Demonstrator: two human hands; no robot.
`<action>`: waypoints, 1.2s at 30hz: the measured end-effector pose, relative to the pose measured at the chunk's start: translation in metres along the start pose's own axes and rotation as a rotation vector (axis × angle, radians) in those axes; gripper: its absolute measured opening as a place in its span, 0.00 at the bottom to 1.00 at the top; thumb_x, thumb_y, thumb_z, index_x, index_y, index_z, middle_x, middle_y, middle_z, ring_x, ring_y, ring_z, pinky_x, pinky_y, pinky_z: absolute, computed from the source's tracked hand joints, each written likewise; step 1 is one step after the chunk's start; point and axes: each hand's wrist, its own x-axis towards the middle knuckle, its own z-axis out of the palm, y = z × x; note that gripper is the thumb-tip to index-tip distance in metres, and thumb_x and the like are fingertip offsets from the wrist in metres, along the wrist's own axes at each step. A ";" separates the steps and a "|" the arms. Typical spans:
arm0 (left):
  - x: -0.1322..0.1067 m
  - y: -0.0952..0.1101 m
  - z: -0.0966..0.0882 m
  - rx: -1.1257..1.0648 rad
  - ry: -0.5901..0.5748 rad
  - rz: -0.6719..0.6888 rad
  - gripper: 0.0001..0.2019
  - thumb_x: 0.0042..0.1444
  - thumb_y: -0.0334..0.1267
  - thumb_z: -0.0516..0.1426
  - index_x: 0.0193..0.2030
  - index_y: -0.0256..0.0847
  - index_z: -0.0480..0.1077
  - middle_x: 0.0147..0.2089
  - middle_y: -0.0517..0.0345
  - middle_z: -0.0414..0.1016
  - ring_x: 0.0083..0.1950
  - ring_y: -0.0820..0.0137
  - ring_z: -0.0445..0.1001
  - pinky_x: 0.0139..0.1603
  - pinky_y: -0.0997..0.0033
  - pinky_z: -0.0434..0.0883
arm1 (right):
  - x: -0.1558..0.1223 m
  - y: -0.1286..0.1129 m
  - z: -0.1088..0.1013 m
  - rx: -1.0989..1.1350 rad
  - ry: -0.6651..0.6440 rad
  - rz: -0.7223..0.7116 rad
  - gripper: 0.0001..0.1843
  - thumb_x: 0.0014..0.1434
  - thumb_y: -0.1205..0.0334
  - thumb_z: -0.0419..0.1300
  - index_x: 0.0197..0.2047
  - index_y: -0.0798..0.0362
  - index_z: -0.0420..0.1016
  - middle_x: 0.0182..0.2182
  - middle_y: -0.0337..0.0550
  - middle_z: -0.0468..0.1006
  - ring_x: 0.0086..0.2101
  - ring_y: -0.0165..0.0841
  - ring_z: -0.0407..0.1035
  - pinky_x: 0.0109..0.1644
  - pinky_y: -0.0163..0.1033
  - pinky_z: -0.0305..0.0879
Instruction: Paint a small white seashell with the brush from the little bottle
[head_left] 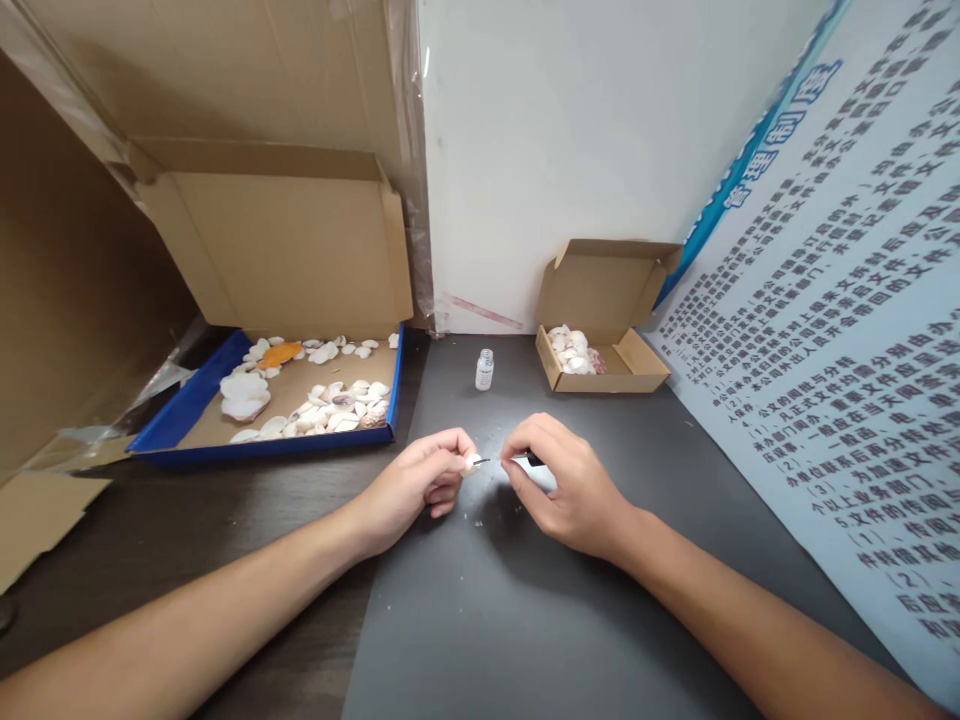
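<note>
My left hand (439, 472) pinches a small white seashell (471, 463) between thumb and fingers above the grey mat. Facing it, my right hand (559, 480) is closed on a thin tool that looks like a small brush, with a black part (534, 459) showing between the fingers. The tool's dark tip (483, 461) is at the shell; whether it touches cannot be made out. Beyond both hands, a small labelled bottle (485, 373) stands upright, and no cap shows on its neck.
To the left, an open blue-edged box (397, 385) holds many seashells. An open small cardboard box (637, 365) with more shells stands at the back right. White flecks lie on the grey mat (480, 620). A printed sheet (847, 330) borders the right side; a white panel (562, 130) rises behind.
</note>
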 end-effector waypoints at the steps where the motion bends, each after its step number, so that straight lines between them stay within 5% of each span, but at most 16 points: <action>1: 0.000 0.000 0.000 0.001 -0.001 0.002 0.05 0.56 0.37 0.55 0.31 0.41 0.62 0.21 0.71 0.46 0.22 0.77 0.44 0.22 0.77 0.51 | 0.000 -0.001 0.001 0.011 0.007 -0.005 0.08 0.61 0.74 0.54 0.37 0.51 0.66 0.32 0.41 0.73 0.33 0.34 0.64 0.37 0.39 0.62; 16: 0.000 0.000 0.001 0.036 0.010 0.001 0.07 0.53 0.38 0.57 0.30 0.41 0.61 0.21 0.70 0.47 0.22 0.77 0.46 0.23 0.77 0.51 | 0.002 0.002 -0.001 -0.047 0.007 0.061 0.07 0.61 0.73 0.53 0.37 0.51 0.67 0.32 0.42 0.72 0.34 0.34 0.65 0.36 0.39 0.62; 24: -0.001 -0.001 0.000 0.047 0.007 0.008 0.06 0.53 0.37 0.56 0.31 0.41 0.62 0.21 0.70 0.49 0.23 0.77 0.47 0.23 0.77 0.52 | 0.000 -0.004 0.002 0.034 0.016 -0.028 0.09 0.58 0.75 0.53 0.37 0.50 0.65 0.30 0.40 0.72 0.31 0.33 0.64 0.35 0.37 0.60; 30: -0.001 -0.001 0.000 0.041 0.007 0.002 0.08 0.53 0.38 0.57 0.30 0.41 0.61 0.21 0.70 0.48 0.23 0.77 0.47 0.23 0.77 0.52 | 0.000 -0.003 -0.002 -0.033 0.059 0.090 0.08 0.51 0.74 0.53 0.32 0.50 0.64 0.26 0.36 0.67 0.27 0.31 0.60 0.30 0.37 0.56; 36: -0.001 0.001 0.002 0.040 0.018 0.001 0.07 0.52 0.38 0.57 0.30 0.41 0.62 0.21 0.70 0.49 0.23 0.77 0.47 0.23 0.77 0.52 | -0.001 -0.005 -0.001 0.022 0.025 0.018 0.08 0.55 0.73 0.52 0.34 0.50 0.66 0.28 0.37 0.68 0.27 0.30 0.61 0.31 0.36 0.58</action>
